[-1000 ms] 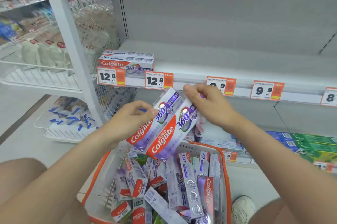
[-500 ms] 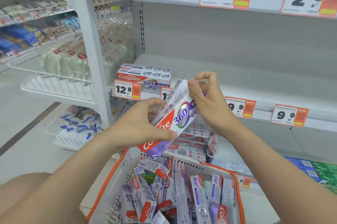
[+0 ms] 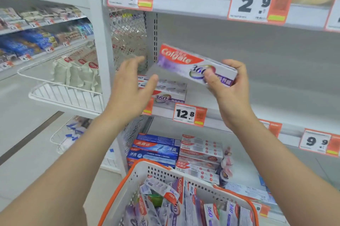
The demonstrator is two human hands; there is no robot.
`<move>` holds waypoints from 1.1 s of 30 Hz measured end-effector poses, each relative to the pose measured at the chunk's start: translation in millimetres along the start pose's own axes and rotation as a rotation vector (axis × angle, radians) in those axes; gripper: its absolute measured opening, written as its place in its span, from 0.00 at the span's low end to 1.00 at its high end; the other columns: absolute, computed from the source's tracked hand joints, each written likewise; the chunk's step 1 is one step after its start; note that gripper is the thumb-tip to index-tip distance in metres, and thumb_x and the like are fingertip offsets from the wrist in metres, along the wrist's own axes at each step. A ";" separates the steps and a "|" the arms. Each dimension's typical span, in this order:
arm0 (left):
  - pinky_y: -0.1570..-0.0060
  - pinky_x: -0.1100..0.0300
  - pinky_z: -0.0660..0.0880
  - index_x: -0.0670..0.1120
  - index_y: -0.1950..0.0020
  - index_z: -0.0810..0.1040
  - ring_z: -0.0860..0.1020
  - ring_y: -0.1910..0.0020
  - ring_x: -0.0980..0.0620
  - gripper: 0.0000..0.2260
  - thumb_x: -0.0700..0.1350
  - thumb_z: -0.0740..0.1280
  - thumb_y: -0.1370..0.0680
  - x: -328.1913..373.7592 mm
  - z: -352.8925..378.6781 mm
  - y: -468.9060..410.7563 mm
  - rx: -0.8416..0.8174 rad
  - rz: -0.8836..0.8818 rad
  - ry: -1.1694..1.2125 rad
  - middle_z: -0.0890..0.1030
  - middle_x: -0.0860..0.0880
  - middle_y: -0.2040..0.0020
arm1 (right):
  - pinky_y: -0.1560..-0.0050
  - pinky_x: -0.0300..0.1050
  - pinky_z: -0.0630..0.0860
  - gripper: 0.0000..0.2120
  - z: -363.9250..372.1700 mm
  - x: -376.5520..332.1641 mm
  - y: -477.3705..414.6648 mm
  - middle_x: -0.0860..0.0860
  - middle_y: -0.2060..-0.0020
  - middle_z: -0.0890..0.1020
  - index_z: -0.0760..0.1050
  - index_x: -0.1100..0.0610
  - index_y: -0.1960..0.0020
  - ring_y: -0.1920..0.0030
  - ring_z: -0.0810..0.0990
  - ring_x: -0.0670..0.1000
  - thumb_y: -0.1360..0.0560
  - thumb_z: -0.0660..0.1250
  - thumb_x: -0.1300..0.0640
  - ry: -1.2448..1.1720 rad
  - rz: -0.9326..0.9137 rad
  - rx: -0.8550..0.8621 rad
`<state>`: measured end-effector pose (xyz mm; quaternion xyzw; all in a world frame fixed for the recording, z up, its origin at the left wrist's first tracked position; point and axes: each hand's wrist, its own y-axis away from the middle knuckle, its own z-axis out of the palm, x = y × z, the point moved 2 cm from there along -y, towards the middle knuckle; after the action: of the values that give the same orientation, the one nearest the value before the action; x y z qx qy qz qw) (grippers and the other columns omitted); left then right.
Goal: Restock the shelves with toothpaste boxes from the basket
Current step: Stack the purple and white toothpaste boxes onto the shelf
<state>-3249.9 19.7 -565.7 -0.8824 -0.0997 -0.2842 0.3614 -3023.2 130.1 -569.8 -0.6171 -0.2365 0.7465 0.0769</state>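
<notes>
Supermarket shelving in white metal fills the aisle, with orange price tags along every edge. A person crouched at the middle shelf (image 3: pixel 276 95) lifts one toothpaste box (image 3: pixel 182 61) toward it.

The right grip (image 3: pixel 228 87) pinches the box at its right-hand end, thumb across the printed front and fingers curled round the top and back. The box hangs in the air, tilted with its red end higher. It is above the shelf board and just up and to the right of a small stack (image 3: pixel 170 92) of matching boxes. That stack sits at the shelf's left end, over the 12.8 price tag (image 3: pixel 189 114).

The left grip (image 3: pixel 128 89) holds nothing. Its fingers are straight and spread, just left of the raised box and not touching it, and it partly covers the stack from this angle.

Restocking looks to be in its early stages. Only that short stack is in place, and the board to its right shows bare as far as the view reaches. The white basket (image 3: pixel 145 170) with the orange rim sits below, between the person's forearms. It is crowded with loose boxes (image 3: pixel 185 205) lying at all angles, so most of the job appears to remain. On the lower shelf, blue and red cartons (image 3: pixel 156 150) are lined up already.
</notes>
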 end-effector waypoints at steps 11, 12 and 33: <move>0.18 0.40 0.44 0.58 0.17 0.64 0.50 0.15 0.44 0.23 0.59 0.53 0.13 -35.7 54.1 -5.3 -0.363 0.081 -0.344 0.58 0.48 0.15 | 0.57 0.37 0.78 0.26 42.5 71.5 -104.1 0.60 0.43 0.79 0.70 0.48 0.39 0.57 0.83 0.47 0.29 0.81 0.51 0.459 -0.020 -0.148; 0.18 0.40 0.42 0.58 0.16 0.62 0.48 0.15 0.45 0.24 0.60 0.52 0.13 -35.6 55.2 -5.0 -0.373 0.083 -0.367 0.56 0.49 0.14 | 0.58 0.35 0.78 0.26 47.6 74.4 -108.8 0.59 0.44 0.80 0.70 0.48 0.40 0.57 0.83 0.46 0.29 0.82 0.52 0.466 0.036 -0.198; 0.22 0.32 0.35 0.57 0.15 0.54 0.42 0.15 0.43 0.27 0.60 0.54 0.14 -42.9 58.5 -2.4 -0.479 0.080 -0.342 0.51 0.50 0.13 | 0.37 0.47 0.69 0.28 103.3 102.0 -138.6 0.50 0.28 0.74 0.66 0.44 0.24 0.32 0.74 0.52 0.20 0.65 0.35 0.995 0.357 -0.743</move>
<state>-3260.8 63.2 -622.7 -0.9809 -0.0543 -0.1326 0.1316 -3169.8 266.4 -584.9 -0.9048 -0.3090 0.2408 -0.1668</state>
